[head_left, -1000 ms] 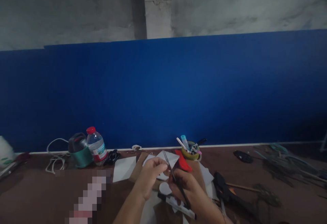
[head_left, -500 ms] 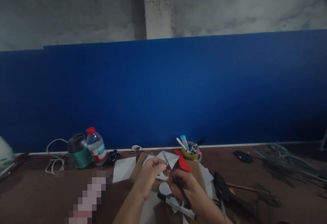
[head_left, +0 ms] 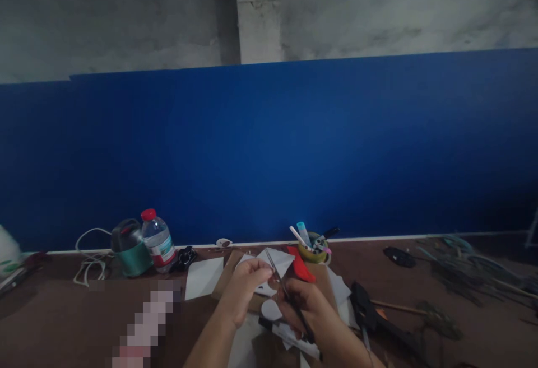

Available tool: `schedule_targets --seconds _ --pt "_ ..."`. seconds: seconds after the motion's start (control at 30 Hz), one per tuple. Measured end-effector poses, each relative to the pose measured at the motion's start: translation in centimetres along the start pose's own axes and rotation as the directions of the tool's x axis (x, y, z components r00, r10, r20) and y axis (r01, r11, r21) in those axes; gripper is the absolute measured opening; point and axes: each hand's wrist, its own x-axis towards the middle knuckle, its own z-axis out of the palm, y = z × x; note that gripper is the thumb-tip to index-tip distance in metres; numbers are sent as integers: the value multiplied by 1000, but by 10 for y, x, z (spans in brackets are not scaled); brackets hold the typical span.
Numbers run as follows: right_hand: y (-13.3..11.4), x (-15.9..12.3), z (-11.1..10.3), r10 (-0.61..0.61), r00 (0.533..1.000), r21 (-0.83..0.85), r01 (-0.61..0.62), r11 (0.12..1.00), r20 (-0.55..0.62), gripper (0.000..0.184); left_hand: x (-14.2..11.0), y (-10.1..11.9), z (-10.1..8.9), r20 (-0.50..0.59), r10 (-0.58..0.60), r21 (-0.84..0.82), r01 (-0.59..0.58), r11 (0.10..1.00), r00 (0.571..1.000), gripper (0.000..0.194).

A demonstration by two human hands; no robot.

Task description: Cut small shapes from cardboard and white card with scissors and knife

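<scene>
My right hand (head_left: 309,303) is closed around a pair of scissors (head_left: 300,315) with black handles. Their narrow blades point up and left, close to my left fingertips. Thumb and finger of my left hand (head_left: 251,278) are pinched together beside the blades; whatever small piece they hold is too unclear to name. Under the hands lie white paper (head_left: 275,259) and brown cardboard (head_left: 225,281). A white round disc (head_left: 271,310) and a white marker (head_left: 294,341) with a black cap sit just below them, partly covered by my right hand.
Behind the hands are a red piece (head_left: 301,267) and a yellow-green holder (head_left: 313,256) with pens. To the right lie a black tool (head_left: 367,306), a dark mouse-like object (head_left: 399,256) and tangled stems (head_left: 466,273). Leftward stand a bottle (head_left: 158,245) and a green container (head_left: 133,259).
Both hands stay almost in place. The scissors have shifted slightly, their tips a little further left and the angle between blades and handles seen a bit differently.
</scene>
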Motion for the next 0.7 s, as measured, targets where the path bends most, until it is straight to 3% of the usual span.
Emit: schedule_targets --seconds 0.17,0.3,0.37,0.43,0.53,0.6,0.7 --pt "3 4 -5 -28 999 65 30 997 -23 18 1 6 -1 -8 -17 90 17 996 1000 15" --pt "-6 6 -22 -39 972 33 47 998 -230 22 5 1 1 -54 58 405 -31 914 997 14" --pt "-8 7 -33 -31 942 25 42 999 -334 25 8 -8 3 -30 179 624 -121 772 983 12" --pt "-7 8 -42 -45 928 27 59 998 -369 25 11 -19 7 25 250 802 -169 573 968 11" --pt "-3 9 -49 -73 926 -8 75 997 -370 25 19 -34 15 197 306 896 -298 330 931 12" --pt "-2 8 -49 -75 927 -10 77 997 -367 25 26 -40 21 310 295 895 -383 231 904 11" --pt "-5 6 -46 -61 930 -12 61 998 -364 25 37 -43 30 391 227 893 -427 143 892 10"
